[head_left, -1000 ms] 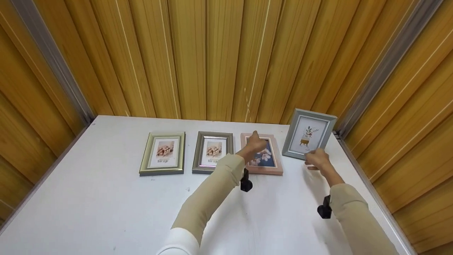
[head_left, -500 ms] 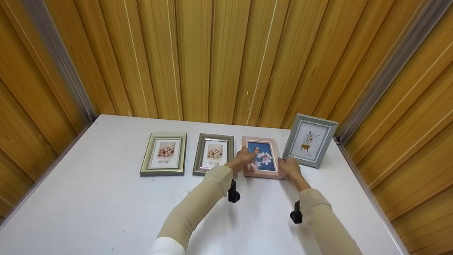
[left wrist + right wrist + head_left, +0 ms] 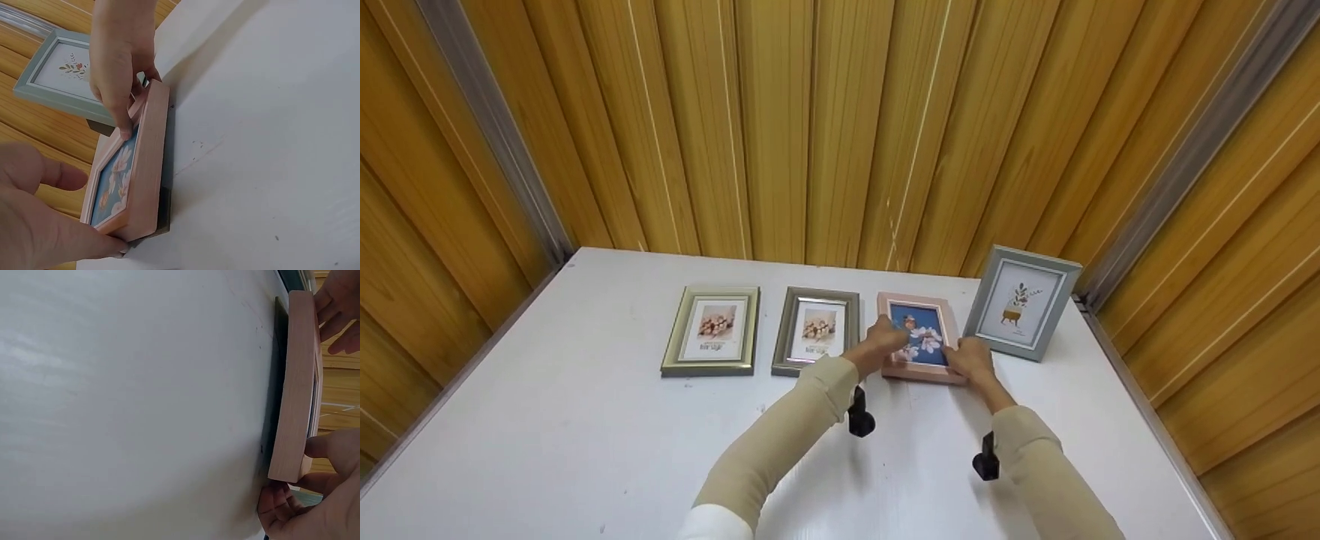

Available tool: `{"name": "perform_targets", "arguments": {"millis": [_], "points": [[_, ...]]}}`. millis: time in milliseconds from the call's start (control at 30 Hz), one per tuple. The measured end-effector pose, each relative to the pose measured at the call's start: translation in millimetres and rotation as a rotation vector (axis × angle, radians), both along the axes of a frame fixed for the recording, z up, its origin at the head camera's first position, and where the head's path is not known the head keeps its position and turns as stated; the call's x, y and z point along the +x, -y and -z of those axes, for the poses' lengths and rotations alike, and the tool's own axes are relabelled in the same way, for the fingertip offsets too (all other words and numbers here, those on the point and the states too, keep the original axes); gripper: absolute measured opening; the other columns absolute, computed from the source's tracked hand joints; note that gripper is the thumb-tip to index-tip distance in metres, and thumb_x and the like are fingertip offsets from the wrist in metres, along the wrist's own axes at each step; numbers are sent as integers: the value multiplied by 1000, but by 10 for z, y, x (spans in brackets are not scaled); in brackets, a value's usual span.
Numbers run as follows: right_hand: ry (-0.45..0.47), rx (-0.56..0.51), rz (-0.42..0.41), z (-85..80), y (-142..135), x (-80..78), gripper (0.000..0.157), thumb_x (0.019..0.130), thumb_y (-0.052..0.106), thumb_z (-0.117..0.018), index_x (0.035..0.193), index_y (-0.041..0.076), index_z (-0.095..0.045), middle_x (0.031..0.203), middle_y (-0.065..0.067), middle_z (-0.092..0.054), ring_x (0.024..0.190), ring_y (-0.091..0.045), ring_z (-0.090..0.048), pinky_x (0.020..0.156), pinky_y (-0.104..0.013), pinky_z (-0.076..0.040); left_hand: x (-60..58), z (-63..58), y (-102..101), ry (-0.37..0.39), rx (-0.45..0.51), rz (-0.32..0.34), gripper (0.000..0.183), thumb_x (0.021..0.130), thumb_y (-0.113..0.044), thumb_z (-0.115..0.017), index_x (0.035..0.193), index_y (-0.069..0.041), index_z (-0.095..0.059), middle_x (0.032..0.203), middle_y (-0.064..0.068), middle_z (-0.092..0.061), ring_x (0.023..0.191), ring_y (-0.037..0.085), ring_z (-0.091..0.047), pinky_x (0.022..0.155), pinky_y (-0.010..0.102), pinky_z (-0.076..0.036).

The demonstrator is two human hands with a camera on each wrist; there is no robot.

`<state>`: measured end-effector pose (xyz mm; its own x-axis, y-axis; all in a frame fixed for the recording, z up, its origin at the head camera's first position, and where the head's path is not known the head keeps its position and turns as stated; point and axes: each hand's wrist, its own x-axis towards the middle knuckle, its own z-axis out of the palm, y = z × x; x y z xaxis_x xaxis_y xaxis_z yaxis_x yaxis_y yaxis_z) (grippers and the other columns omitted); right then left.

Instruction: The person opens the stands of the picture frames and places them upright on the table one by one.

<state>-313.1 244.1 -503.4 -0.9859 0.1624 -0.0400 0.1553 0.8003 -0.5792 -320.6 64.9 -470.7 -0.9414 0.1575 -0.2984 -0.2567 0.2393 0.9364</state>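
Observation:
A pink picture frame [image 3: 922, 374] with a blossom picture leans back on the white tabletop between my hands. In the left wrist view, my left hand [image 3: 42, 219] touches its near corner with stretched fingers, the thumb raised clear of it. My right hand [image 3: 973, 360] pinches the opposite side, its thumb [image 3: 320, 447] on the front and other fingers at the edge, as the right wrist view shows. Dark backing shows under the pink frame. Just right of it stands a grey-green picture frame [image 3: 1048, 343], upright and tilted back, with a potted-plant picture.
A gold picture frame [image 3: 676, 337] and a bronze picture frame [image 3: 787, 330] lie to the left on the white tabletop [image 3: 607, 420]. Ribbed wood-pattern walls [image 3: 772, 127] enclose the table's back and sides.
My right hand has left the grey-green frame and moved left to the pink one. My left hand has come down from above the pink frame to its left side.

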Motion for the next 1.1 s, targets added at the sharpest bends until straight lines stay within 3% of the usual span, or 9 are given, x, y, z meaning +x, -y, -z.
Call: {"name": "perform_targets", "arguments": {"millis": [100, 200, 267, 333, 467, 600, 767, 967, 1100], "points": [[1, -47, 21, -32, 42, 10, 31, 98, 15, -60, 91, -14, -67, 70, -9, -56, 73, -23, -54, 66, -32, -45, -16, -39, 20, 12, 39, -47, 70, 101, -23, -59, 156, 7, -28, 159, 28, -37, 143, 37, -44, 113, 48, -47], [24, -107, 48, -59, 72, 24, 34, 99, 15, -58, 105, -17, -68, 78, -12, -63, 78, -25, -58, 72, -32, -48, -18, -92, 44, 12, 67, -100, 66, 100, -19, -60, 154, 7, -32, 156, 27, -41, 140, 37, -47, 112, 48, -48], [35, -166, 67, -86, 77, 24, 37, 100, 15, -57, 113, -17, -66, 84, -14, -66, 81, -24, -59, 69, -27, -47, -34, -122, 52, -27, 40, -149, 60, 98, -13, -59, 150, 8, -39, 153, 26, -47, 142, 37, -47, 118, 46, -42], [40, -221, 86, -120, 69, 13, 38, 100, 16, -57, 118, -17, -64, 90, -17, -67, 82, -22, -59, 66, -22, -45, -41, -169, 59, -74, 18, -201, 55, 95, -7, -57, 147, 7, -44, 147, 26, -52, 139, 37, -51, 116, 45, -44], [56, -376, 153, -235, 67, -18, 45, 103, 16, -55, 137, -14, -55, 124, -27, -65, 102, -25, -60, 86, -29, -54, -73, -291, 80, -171, -59, -275, 52, 88, 0, -55, 140, 5, -50, 133, 23, -62, 127, 33, -59, 110, 40, -49], [94, -563, 201, -369, 99, -55, 52, 106, 16, -51, 153, -5, -40, 150, -26, -50, 123, -28, -53, 112, -42, -48, -128, -413, 145, -215, -107, -278, 52, 87, 0, -56, 139, 1, -53, 123, 19, -69, 118, 30, -65, 100, 36, -55], [156, -857, 216, -507, 173, -69, 61, 108, 17, -47, 162, 5, -22, 164, -19, -35, 144, -30, -44, 120, -43, -39, -148, -525, 279, -242, -101, -247, 55, 85, 4, -55, 140, -2, -54, 120, 18, -72, 114, 31, -67, 92, 34, -58], [250, -1071, 102, -549, 180, -72, 67, 110, 43, -32, 164, 7, -15, 169, -14, -25, 154, -28, -32, 124, -39, -33, -57, -735, 378, -265, -101, -241, 57, 84, 6, -56, 140, -4, -54, 119, 16, -71, 109, 30, -68, 90, 35, -58], [236, -1177, 12, -495, 163, -82, 69, 108, 50, -25, 164, 12, -18, 169, -14, -24, 154, -29, -31, 124, -39, -33, 48, -914, 359, -336, -130, -198, 56, 85, 3, -63, 139, -4, -56, 119, 15, -74, 108, 28, -70, 92, 33, -58]]}}
